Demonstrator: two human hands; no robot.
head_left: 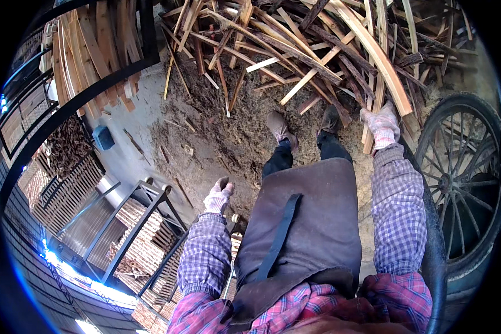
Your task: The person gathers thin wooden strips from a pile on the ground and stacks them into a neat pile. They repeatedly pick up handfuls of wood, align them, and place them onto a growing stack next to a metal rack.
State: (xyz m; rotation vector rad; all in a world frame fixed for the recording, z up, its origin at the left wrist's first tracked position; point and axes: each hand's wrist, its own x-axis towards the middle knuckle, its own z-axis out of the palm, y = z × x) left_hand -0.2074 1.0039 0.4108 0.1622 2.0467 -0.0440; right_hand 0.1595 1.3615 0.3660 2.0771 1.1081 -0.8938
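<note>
A dirt floor (217,139) strewn with bark lies under a tangled heap of rough wooden slats (295,50) at twelve o'clock. The gloved right hand (382,125), at two o'clock, is closed around pale upright wooden slats (373,78) drawn from the heap. The gloved left hand (218,196) hangs loosely curled, empty. Tugging could shift the tangle onto the brown shoes (281,129); a spoked cart wheel (462,172) crowds three o'clock.

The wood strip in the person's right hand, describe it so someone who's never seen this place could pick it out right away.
Start at the big spoked wheel on the right. Just left of it, the gloved right hand grips a pale wood strip rising toward the scrap wood pile. Unlike the darker, thinner sticks around it, it is broad, light-coloured and gently curved.
</note>
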